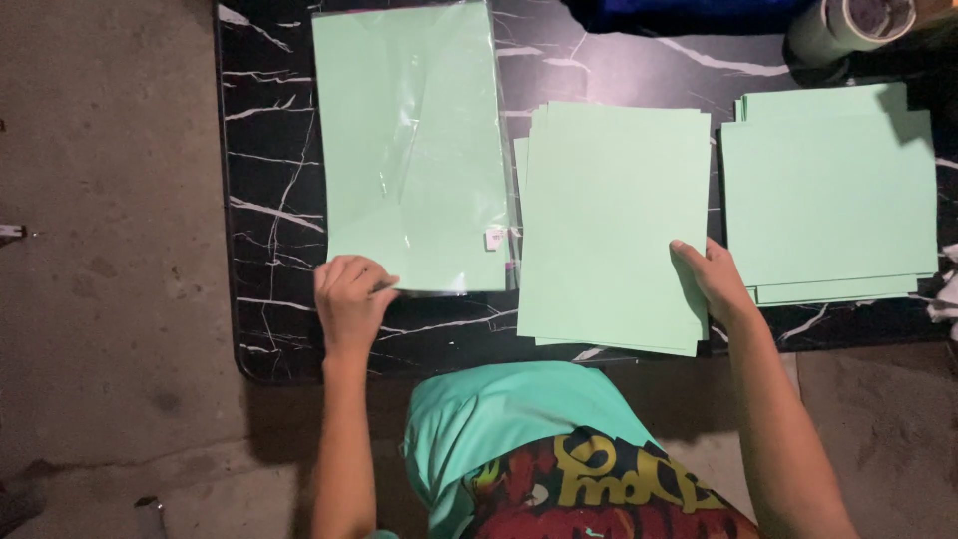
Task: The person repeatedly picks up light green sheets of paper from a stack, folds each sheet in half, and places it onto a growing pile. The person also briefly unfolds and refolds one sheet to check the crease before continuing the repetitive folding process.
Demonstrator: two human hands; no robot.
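A view from above looks down on a low black table (269, 180) with white marble veining, standing on a grey concrete floor (100, 250). The person wears a teal shirt with a colourful print, seen at the bottom centre.

Three lots of pale green paper lie side by side on the tabletop. On the left is a clear plastic sleeve (411, 150), glossy and creased, holding green sheets inside it; it lies flat, long side running away from the person. The left hand (349, 299) rests at the sleeve's near left corner, fingers curled together and pinching that corner's edge against the table.

In the middle lies a loose stack of green sheets (611, 225), slightly fanned so several edges show along its left and bottom sides. It sits just beside the sleeve. The right hand (711, 279) grips this stack at its near right edge, thumb on top and the other fingers tucked beneath, out of sight.

On the right, apart from the middle stack, rests a second loose pile of green paper (828, 195), also unevenly squared, with no hand on it.

At the far right corner stands a roll of tape (848, 25), partly cut off by the frame.
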